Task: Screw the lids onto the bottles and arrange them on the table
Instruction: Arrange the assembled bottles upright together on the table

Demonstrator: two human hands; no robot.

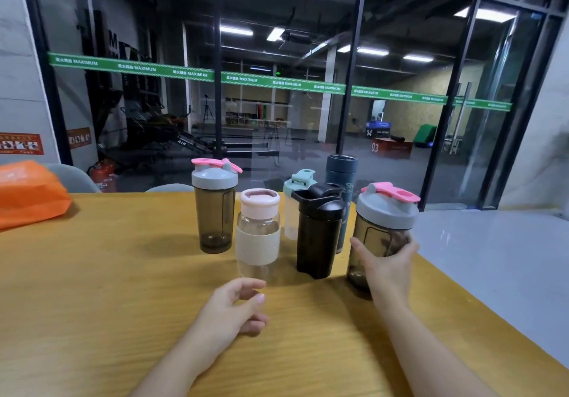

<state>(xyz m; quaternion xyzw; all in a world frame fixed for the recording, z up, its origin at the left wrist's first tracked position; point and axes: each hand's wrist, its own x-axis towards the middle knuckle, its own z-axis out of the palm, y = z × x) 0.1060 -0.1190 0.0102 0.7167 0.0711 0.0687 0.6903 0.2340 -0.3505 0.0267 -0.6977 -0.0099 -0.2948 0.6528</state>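
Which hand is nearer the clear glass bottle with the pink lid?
Left. The left hand lies on the table just in front of the clear glass bottle; the right hand grips the smoky shaker farther right.

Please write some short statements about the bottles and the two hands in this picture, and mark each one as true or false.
1. The right hand grips the grey-lidded smoky shaker. True.
2. The left hand holds the clear glass bottle. False: it holds nothing, fingers loosely curled, just in front of that bottle.
3. The black shaker has no lid. False: a black lid sits on it.
4. An orange bag lies at the table's far left. True.
5. Six bottles are on the table. True.
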